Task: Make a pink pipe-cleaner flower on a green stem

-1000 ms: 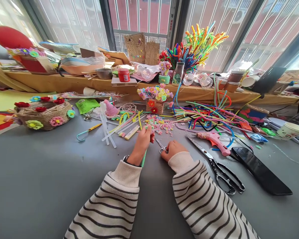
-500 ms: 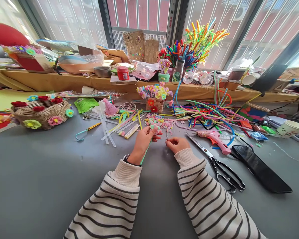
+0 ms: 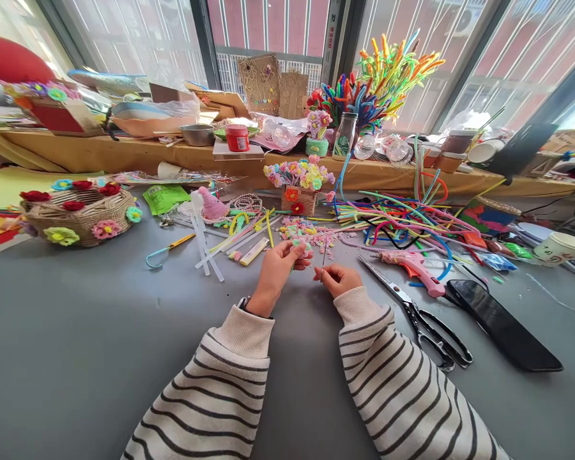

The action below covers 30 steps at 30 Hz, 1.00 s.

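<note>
In the head view my left hand is closed, pinching a small fluffy pink and mint-green flower between thumb and fingers. Opposite it, my right hand grips a thin, dark, pointed tool whose tip points up and away. Its exact kind is too small to make out, as my fingers cover its lower end. A gap separates the two hands. Just beyond them lie pink and yellow fuzzy clippings. Black-handled scissors rest open-bladed or nearly shut, I cannot tell, beside my right sleeve.
A pink glue gun and a black phone lie at the right. Tangled pipe cleaners spread behind them. Glue sticks, a flower-trimmed basket and a hooked blue wire are at the left. A flower box stands at the back.
My right hand has shifted slightly left, towards the flower, and more of the tool's shaft shows. The green stem seen along my left wrist is now mostly out of sight.
</note>
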Each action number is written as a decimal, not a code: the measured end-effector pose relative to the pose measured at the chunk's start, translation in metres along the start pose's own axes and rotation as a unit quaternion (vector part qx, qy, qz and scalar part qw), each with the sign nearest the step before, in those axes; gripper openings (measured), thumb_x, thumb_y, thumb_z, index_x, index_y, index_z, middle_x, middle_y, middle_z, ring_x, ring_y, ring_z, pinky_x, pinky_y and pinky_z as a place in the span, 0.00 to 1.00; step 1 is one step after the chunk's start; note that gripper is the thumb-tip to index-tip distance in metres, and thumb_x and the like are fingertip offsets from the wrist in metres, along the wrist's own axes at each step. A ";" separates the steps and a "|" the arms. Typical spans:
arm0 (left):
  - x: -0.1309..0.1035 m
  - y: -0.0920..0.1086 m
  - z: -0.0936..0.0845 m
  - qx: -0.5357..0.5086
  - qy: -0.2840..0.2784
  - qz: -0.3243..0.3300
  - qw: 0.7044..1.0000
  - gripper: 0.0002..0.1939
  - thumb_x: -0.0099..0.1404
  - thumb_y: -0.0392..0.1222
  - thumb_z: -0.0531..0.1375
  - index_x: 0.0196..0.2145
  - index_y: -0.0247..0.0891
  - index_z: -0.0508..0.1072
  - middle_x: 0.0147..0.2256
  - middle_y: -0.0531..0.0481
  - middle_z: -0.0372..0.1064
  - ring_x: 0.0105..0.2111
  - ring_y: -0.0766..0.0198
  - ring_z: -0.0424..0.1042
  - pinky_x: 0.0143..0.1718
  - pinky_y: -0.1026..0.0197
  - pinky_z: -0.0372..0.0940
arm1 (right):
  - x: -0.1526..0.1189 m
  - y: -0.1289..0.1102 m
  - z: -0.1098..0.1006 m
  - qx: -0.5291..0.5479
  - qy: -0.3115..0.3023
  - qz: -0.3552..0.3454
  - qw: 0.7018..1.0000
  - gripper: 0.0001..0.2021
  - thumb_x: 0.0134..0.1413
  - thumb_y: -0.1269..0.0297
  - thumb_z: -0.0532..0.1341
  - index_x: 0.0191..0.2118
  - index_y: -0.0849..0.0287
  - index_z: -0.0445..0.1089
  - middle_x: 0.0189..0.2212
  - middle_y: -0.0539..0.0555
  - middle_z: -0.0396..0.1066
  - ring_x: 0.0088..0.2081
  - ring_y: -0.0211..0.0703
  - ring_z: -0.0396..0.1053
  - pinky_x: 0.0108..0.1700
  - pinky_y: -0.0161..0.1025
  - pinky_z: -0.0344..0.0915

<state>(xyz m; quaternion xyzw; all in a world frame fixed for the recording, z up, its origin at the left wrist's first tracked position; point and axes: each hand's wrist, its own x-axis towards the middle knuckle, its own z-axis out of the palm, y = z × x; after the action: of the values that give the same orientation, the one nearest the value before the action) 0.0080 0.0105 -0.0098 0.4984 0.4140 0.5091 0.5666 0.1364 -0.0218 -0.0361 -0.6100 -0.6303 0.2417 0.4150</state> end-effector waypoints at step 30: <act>-0.003 -0.001 0.003 0.147 -0.067 0.110 0.981 0.11 0.50 0.46 0.54 0.28 0.35 0.64 0.21 0.53 0.62 0.21 0.70 0.63 0.24 0.67 0.60 | 0.004 -0.001 -0.001 0.071 0.069 0.015 0.995 0.20 0.40 0.49 0.51 0.14 0.61 0.61 0.10 0.45 0.51 0.15 0.30 0.45 0.18 0.30 0.46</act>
<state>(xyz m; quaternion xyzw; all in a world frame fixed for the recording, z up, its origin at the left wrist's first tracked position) 0.0105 0.0073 -0.0104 0.6519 0.3882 0.4670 0.4540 0.1368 -0.0184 -0.0336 -0.6031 -0.5727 0.2496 0.4959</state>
